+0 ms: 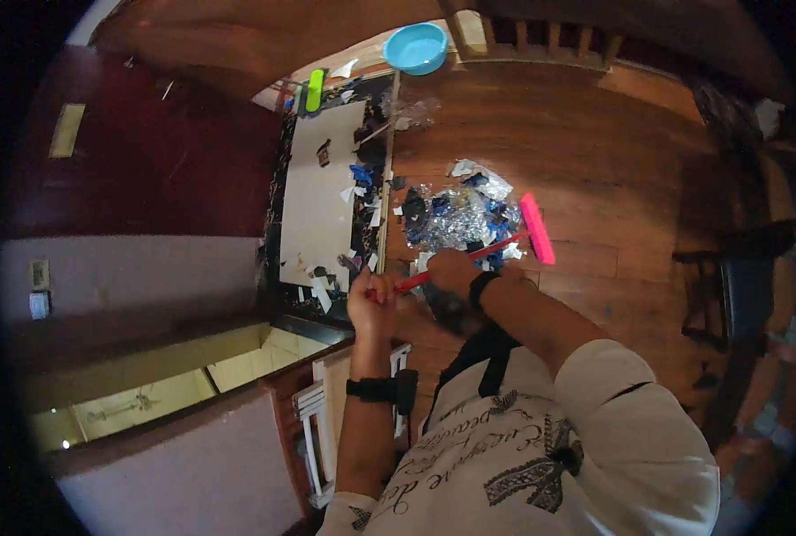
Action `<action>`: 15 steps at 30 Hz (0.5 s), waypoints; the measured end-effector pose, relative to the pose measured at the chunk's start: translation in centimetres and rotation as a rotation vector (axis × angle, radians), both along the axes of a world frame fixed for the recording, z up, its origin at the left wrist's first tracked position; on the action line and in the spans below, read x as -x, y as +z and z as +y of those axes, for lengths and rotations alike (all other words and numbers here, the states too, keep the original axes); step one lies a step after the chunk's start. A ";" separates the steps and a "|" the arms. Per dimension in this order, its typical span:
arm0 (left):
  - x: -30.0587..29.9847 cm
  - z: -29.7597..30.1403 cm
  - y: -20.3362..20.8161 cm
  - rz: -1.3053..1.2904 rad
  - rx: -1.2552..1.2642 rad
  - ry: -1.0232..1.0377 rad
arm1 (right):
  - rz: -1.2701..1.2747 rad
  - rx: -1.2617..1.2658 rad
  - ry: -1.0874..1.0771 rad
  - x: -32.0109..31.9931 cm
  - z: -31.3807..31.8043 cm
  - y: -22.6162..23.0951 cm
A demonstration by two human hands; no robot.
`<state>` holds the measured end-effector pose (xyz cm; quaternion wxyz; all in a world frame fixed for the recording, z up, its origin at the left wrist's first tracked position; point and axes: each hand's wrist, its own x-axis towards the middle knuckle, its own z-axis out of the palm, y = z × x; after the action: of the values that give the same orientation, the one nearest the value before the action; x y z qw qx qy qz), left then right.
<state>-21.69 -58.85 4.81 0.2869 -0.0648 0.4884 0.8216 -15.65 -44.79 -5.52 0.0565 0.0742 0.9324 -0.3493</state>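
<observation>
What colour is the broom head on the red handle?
The broom head is bright pink, seen best in the head view.

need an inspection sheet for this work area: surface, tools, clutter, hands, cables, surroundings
Surface: brown plank floor; a pale panel with a black border lies to its left
Tools: pink-headed broom with a red handle, head at the right edge of the heap
Clutter: heap of clear film with dark, blue and white bits; loose scraps on the panel and border
Hands: left hand grips the handle near its end; right hand grips it closer to the head
Cables: nothing seen
Surroundings: light blue basin and bright green object beyond
</observation>
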 end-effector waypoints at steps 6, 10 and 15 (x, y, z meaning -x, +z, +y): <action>1.7 -6.5 0.5 0.031 0.043 0.070 | 0.037 -0.055 0.185 3.5 -6.0 -1.1; 1.6 -7.9 2.3 0.079 0.059 0.078 | 0.090 -0.027 0.224 4.9 -8.1 -0.9; 1.7 -7.9 5.4 0.069 0.045 0.039 | 0.240 -0.054 0.117 5.6 -9.7 -1.0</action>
<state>-23.41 -66.78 10.19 0.2523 -0.0526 0.5147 0.8177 -21.22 -54.46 -6.53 -0.0372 -0.0210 0.9443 -0.3263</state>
